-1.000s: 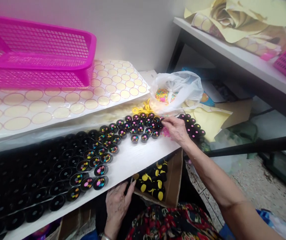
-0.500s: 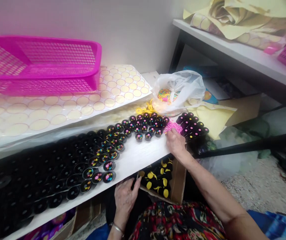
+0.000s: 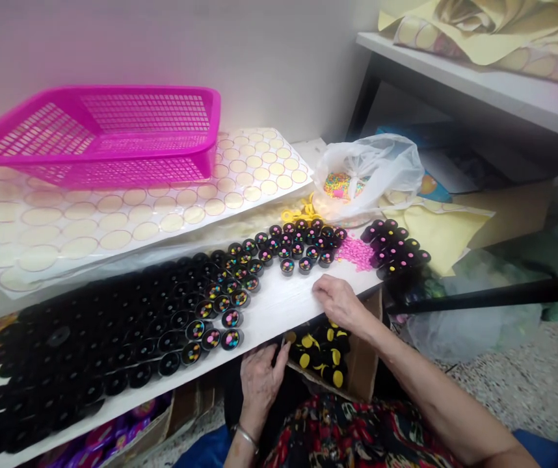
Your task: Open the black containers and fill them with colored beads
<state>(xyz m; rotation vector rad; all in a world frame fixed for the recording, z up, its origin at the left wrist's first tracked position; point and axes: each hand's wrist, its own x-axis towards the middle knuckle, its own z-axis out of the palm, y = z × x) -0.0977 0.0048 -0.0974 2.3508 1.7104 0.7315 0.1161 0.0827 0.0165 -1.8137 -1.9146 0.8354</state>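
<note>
The right hand (image 3: 340, 302) had drawn back from the pink beads (image 3: 356, 253) to their near side, fingers (image 3: 322, 284) curled together, any hold hidden. Black cups (image 3: 141, 375) stood left of the beads; the left hand (image 3: 260, 380) lay nearer and left of them, thumb spread, hold unclear.

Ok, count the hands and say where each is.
2: the right hand is across the front edge of the white table, nearer the camera than the pink beads; the left hand is by that edge, beside the cardboard box.
</note>
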